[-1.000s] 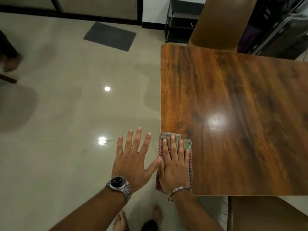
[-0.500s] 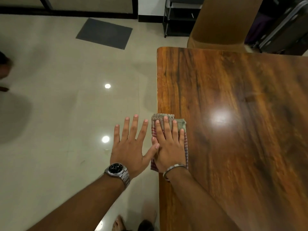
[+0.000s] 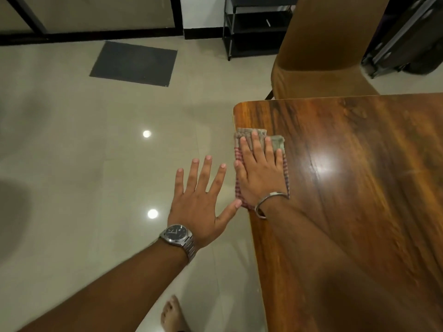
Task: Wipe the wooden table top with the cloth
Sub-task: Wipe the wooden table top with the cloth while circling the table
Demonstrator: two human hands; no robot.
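The glossy wooden table top [image 3: 359,188] fills the right side of the view. A folded cloth [image 3: 278,142], grey at its far end and red-checked along its sides, lies along the table's left edge near the far corner. My right hand [image 3: 260,173], with a metal bangle at the wrist, presses flat on the cloth with fingers together. My left hand [image 3: 202,202], wearing a steel watch, hovers over the floor just left of the table edge, fingers spread and empty, its thumb tip close to the cloth's near corner.
A brown upholstered chair [image 3: 321,56] stands at the table's far edge. Behind it are a black rack [image 3: 251,27] and a dark suitcase [image 3: 407,44]. A grey mat [image 3: 134,63] lies on the tiled floor. My bare foot [image 3: 171,315] shows at the bottom.
My right hand has slid the cloth forward along the table's left edge, from the near corner towards the far corner. My left hand followed beside it, still spread.
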